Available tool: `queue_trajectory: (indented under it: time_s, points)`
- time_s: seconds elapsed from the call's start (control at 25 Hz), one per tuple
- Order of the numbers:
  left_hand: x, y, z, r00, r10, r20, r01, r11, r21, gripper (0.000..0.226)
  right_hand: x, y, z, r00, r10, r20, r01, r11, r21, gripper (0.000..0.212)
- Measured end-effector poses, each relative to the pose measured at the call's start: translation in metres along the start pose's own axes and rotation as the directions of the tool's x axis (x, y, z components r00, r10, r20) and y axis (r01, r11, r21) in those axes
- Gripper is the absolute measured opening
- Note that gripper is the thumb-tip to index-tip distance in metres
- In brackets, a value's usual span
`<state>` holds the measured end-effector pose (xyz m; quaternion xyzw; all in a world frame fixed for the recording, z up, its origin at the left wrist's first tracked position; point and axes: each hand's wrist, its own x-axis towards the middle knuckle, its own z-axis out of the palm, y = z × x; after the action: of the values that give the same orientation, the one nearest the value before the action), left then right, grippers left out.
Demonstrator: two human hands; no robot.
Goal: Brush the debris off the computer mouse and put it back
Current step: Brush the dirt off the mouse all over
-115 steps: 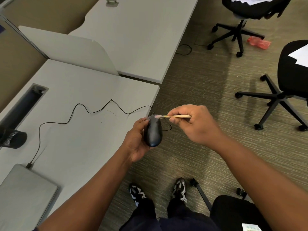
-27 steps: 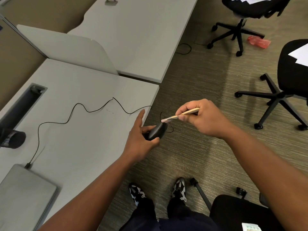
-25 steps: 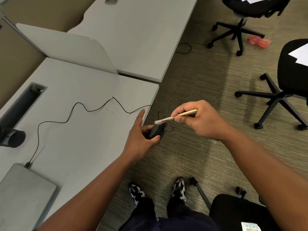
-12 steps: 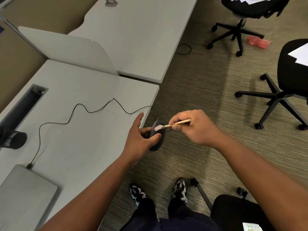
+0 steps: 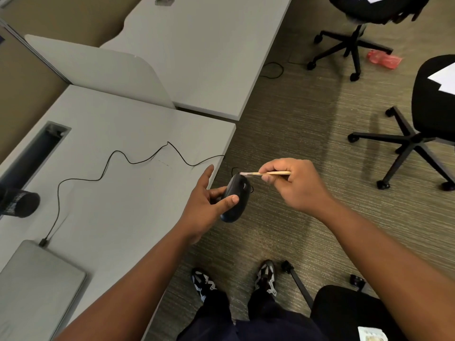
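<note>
A black corded computer mouse (image 5: 235,196) hangs in the air just past the desk's right edge, over the carpet. My left hand (image 5: 205,206) grips it, thumb across its top and index finger stretched out. My right hand (image 5: 294,184) pinches a small brush with a wooden handle (image 5: 269,173). The pale bristles of the brush touch the mouse's far end. The thin black cable (image 5: 118,156) of the mouse snakes left across the grey desk (image 5: 110,212) to a closed grey laptop (image 5: 34,284).
A black cylindrical object (image 5: 19,203) lies at the desk's left edge beside a cable slot (image 5: 32,153). A second desk (image 5: 209,50) and a divider panel stand behind. Black office chairs (image 5: 418,114) stand on the carpet to the right; another seat is near my right leg.
My left hand has turned the mouse so its top faces up. The brush has shifted from its side to its far end. Both hands stayed in about the same place.
</note>
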<state>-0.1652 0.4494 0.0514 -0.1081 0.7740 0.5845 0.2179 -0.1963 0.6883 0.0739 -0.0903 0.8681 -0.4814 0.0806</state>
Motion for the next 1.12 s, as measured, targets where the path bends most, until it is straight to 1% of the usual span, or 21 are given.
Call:
queue_trajectory:
  time_s: [0.08, 0.12, 0.2, 0.28, 0.36, 0.44, 0.52, 0.6, 0.68, 0.76, 0.84, 0.88, 0.96, 1.0, 1.04, 1.12]
  points:
    - [0.002, 0.000, 0.000, 1.000, 0.005, -0.001, -0.005, 1.000, -0.008, 0.100, -0.001, -0.003, -0.001, 0.999, -0.036, 0.041, 0.034, 0.999, 0.039, 0.013]
    - [0.002, 0.000, 0.000, 1.000, 0.008, -0.006, -0.008, 1.000, -0.022, 0.099, 0.000, -0.003, -0.001, 0.998, -0.021, 0.061, 0.020, 1.000, 0.020, 0.013]
    - [0.002, -0.002, 0.001, 1.000, 0.003, -0.019, -0.004, 0.998, -0.067, 0.095, 0.000, 0.000, -0.001, 0.999, 0.037, 0.038, -0.036, 0.999, -0.026, 0.014]
    - [0.003, -0.004, 0.000, 1.000, -0.010, -0.014, 0.008, 0.993, -0.115, 0.092, 0.000, 0.002, -0.001, 0.998, 0.059, -0.008, -0.058, 0.997, 0.049, 0.015]
    - [0.004, -0.004, 0.000, 0.999, -0.035, 0.001, 0.035, 0.985, -0.169, 0.092, -0.001, 0.002, 0.000, 0.997, 0.083, -0.001, -0.082, 0.991, 0.105, 0.014]
    - [0.004, -0.004, 0.000, 0.998, -0.065, -0.014, 0.059, 0.967, -0.246, 0.097, -0.002, 0.002, 0.000, 0.992, 0.126, 0.015, -0.126, 0.990, 0.062, 0.014]
    - [0.004, -0.004, -0.001, 0.996, -0.090, -0.020, 0.079, 0.948, -0.309, 0.097, -0.003, 0.002, -0.001, 0.991, 0.133, 0.000, -0.133, 0.990, 0.037, 0.014]
    - [0.004, -0.004, 0.000, 0.995, -0.102, -0.013, 0.092, 0.938, -0.335, 0.095, -0.004, -0.002, -0.001, 0.995, 0.082, -0.050, -0.080, 0.996, 0.047, 0.012]
    - [0.005, -0.002, 0.003, 0.993, -0.120, -0.015, 0.106, 0.925, -0.364, 0.095, -0.009, -0.011, 0.004, 0.999, 0.005, -0.045, -0.004, 1.000, 0.020, 0.010]
    - [0.006, -0.001, 0.005, 0.988, -0.150, -0.030, 0.125, 0.906, -0.405, 0.099, -0.014, -0.019, 0.009, 0.997, -0.053, 0.050, 0.053, 0.999, -0.009, 0.009]
    - [0.007, -0.001, 0.005, 0.982, -0.183, -0.042, 0.146, 0.886, -0.439, 0.102, -0.016, -0.023, 0.008, 0.988, -0.058, 0.142, 0.058, 0.998, 0.007, 0.008]
    - [0.007, -0.002, 0.004, 0.981, -0.191, -0.038, 0.154, 0.879, -0.452, 0.103, -0.015, -0.024, 0.007, 0.989, -0.069, 0.133, 0.068, 0.998, 0.018, 0.008]
    - [0.007, -0.002, 0.004, 0.982, -0.190, -0.019, 0.160, 0.872, -0.462, 0.103, -0.010, -0.026, 0.006, 0.993, -0.115, 0.018, 0.115, 0.993, 0.000, 0.010]
    - [0.007, -0.002, 0.005, 0.983, -0.186, -0.007, 0.161, 0.871, -0.464, 0.103, -0.007, -0.027, 0.007, 0.991, -0.131, -0.014, 0.130, 0.991, -0.034, 0.011]
    - [0.007, -0.002, 0.006, 0.983, -0.182, 0.001, 0.162, 0.869, -0.467, 0.102, -0.005, -0.028, 0.009, 0.990, -0.140, -0.006, 0.139, 0.988, -0.069, 0.013]
    - [0.009, -0.001, 0.007, 0.983, -0.184, -0.002, 0.160, 0.861, -0.482, 0.103, -0.004, -0.029, 0.011, 0.987, -0.139, 0.077, 0.146, 0.984, -0.099, 0.015]
